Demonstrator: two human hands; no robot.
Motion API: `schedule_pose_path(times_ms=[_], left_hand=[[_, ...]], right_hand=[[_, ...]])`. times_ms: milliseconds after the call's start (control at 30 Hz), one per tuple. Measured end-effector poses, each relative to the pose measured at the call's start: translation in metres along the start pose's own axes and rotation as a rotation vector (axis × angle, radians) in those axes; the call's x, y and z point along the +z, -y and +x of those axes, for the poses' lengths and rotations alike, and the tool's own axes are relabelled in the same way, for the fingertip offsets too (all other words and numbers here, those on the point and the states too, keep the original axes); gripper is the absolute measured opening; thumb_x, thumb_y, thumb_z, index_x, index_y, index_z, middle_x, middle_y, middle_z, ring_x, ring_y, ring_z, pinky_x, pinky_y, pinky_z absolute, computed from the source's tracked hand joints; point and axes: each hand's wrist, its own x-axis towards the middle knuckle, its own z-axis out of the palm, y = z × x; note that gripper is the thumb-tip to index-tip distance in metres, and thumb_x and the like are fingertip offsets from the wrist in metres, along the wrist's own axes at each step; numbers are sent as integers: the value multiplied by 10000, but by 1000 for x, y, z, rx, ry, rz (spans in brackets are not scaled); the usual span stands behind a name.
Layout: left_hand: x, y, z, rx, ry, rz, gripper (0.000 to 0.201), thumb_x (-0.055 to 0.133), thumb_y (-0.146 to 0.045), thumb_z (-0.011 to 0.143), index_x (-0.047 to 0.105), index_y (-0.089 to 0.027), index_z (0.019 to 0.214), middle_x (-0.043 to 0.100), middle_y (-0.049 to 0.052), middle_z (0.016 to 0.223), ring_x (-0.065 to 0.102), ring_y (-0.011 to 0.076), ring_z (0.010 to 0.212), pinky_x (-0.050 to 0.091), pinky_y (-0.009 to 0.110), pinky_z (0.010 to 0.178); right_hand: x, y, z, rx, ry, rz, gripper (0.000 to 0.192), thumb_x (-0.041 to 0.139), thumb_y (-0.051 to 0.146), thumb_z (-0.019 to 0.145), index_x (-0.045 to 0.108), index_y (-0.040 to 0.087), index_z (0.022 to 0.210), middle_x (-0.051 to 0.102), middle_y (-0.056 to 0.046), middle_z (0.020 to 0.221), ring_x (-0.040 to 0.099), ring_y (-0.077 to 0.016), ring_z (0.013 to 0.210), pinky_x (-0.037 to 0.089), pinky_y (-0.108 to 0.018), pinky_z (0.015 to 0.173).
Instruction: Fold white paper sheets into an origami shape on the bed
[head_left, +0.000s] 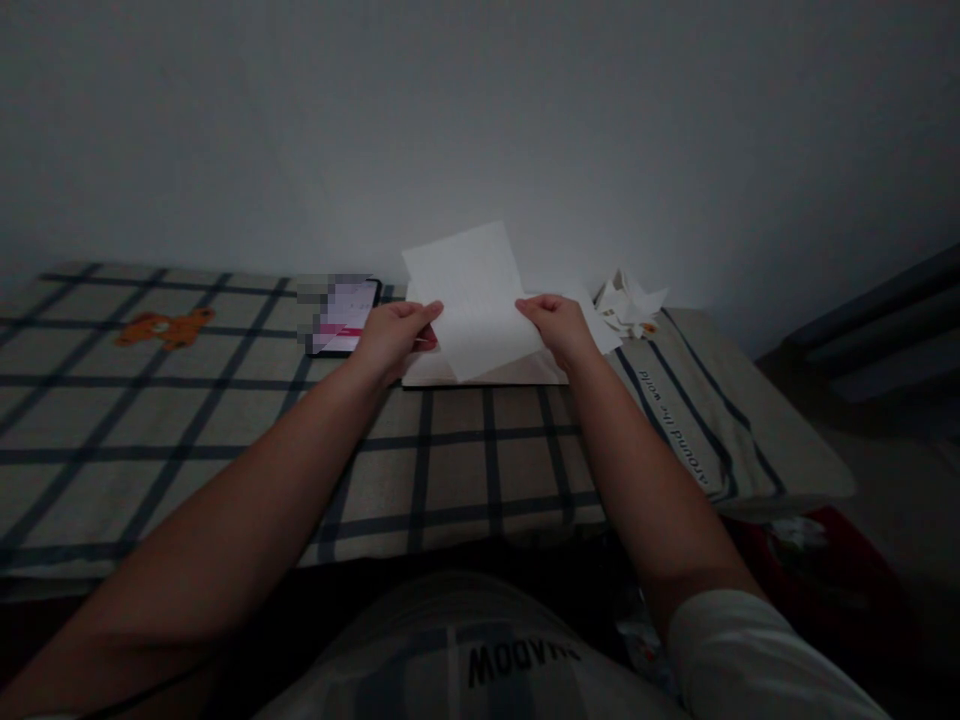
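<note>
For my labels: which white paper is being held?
The upper sheet, pinched by left hand and right hand; the folded paper farther right isn't held.

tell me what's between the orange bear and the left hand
In the head view, a lit device lies between the orange bear and the left hand, on the checked cloth.

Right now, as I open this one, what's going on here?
A person's left hand and right hand pinch opposite sides of a white sheet of paper, over a checked tablecloth. Below the sheet lies something flat and pale with a dark near edge. A device with a lit screen lies to the left, and a pointed, folded-looking white paper piece sits to the right. The light is dim, so any creases in the sheet are hard to tell.
</note>
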Motion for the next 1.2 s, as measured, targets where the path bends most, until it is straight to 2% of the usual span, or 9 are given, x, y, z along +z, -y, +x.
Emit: schedule_pose_path(times_ms=[233, 367, 500, 633, 833, 1033, 1200], left_hand=[[0, 2, -1, -83, 102, -33, 242, 738, -149, 728, 571, -154, 553, 580, -5, 528, 532, 70, 453, 440, 174, 473], [1, 2, -3, -42, 59, -7, 240, 713, -158, 757, 584, -151, 556, 585, -3, 523, 527, 68, 449, 425, 171, 467], [1, 0, -4, 64, -11, 79, 270, 719, -181, 758, 581, -153, 528, 571, -8, 512, 512, 64, 450, 430, 171, 482], [-2, 1, -1, 133, -52, 137, 259, 724, -241, 767, 600, -164, 553, 586, 0, 525, 520, 76, 455, 432, 178, 481], [-3, 6, 4, 157, -61, 163, 264, 728, -300, 767, 604, -172, 572, 598, 6, 542, 540, 80, 471, 444, 169, 488], [-2, 5, 3, 136, -35, 126, 271, 708, -268, 777, 601, -161, 553, 581, -1, 535, 531, 74, 468, 445, 168, 492], [-3, 6, 3, 91, -29, 133, 287, 707, -283, 788, 595, -159, 555, 591, 10, 547, 534, 82, 480, 455, 181, 506]], right_hand=[[0, -4, 3, -39, -47, 5, 269, 739, 433, 684, 688, 172, 722, 665, -24, 727, 548, -139, 671, 432, -310, 669], [1, -3, 2, -29, -67, 28, 283, 753, 436, 680, 694, 168, 749, 675, -31, 752, 559, -142, 685, 446, -312, 682], [2, -2, 0, -29, 4, 54, 331, 725, 497, 712, 709, 181, 810, 687, -34, 799, 577, -150, 729, 457, -311, 713], [2, 0, -2, -54, 33, 51, 307, 711, 486, 729, 688, 182, 767, 656, -25, 758, 551, -138, 702, 442, -303, 709], [3, 2, -2, -91, -12, -4, 300, 676, 492, 744, 662, 193, 758, 617, -17, 734, 521, -138, 684, 408, -291, 652], [3, 1, -1, -152, -20, 18, 300, 686, 492, 752, 647, 194, 741, 579, -1, 695, 487, -127, 654, 390, -283, 644], [2, 5, -3, -93, 20, 19, 369, 646, 542, 787, 577, 202, 661, 504, 9, 645, 444, -124, 635, 370, -274, 604]])
